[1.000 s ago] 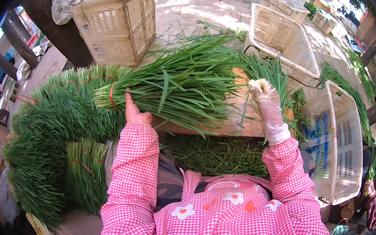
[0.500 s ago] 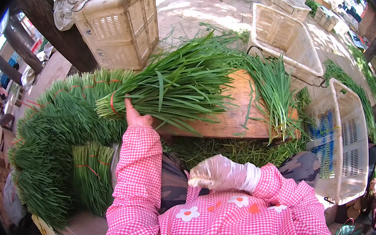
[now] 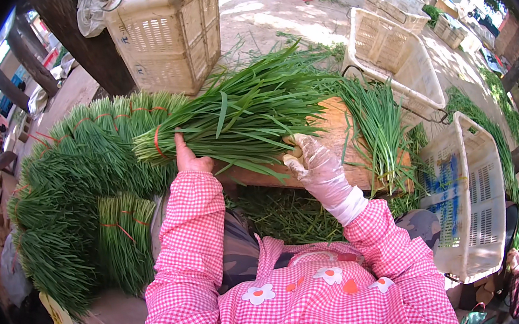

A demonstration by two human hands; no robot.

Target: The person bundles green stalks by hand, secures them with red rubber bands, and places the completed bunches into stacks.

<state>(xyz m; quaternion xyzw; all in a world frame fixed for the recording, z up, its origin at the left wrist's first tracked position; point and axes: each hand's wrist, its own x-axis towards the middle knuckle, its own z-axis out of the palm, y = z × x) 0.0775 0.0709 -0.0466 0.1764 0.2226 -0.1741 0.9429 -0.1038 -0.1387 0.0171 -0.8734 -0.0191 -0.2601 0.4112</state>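
Note:
A large bunch of green chives [image 3: 248, 115] lies across the wooden board, its pale cut ends to the left and a red band round them. My bare left hand [image 3: 192, 159] grips this bunch just right of the band; some fingers are hidden by the stalks. At the lower edge of the leaves, my right hand [image 3: 319, 165], in a thin clear glove, has its fingers closed on a few leaf blades. Loose chives [image 3: 378, 126] lie on the right end of the wooden board [image 3: 343, 152], their pale ends toward me.
Banded chive bundles [image 3: 74, 164] are piled in a curve on the left, with a separate bundle [image 3: 126, 235] nearer me. A plastic crate [image 3: 168, 38] stands beyond the board, another crate [image 3: 398, 56] at far right, and a third crate [image 3: 468, 196] near right. Chive scraps [image 3: 291, 213] litter below the board.
My right hand has moved from in front of my body up and forward to the bunch's leaves, closing on some. My left hand stays on the bunch.

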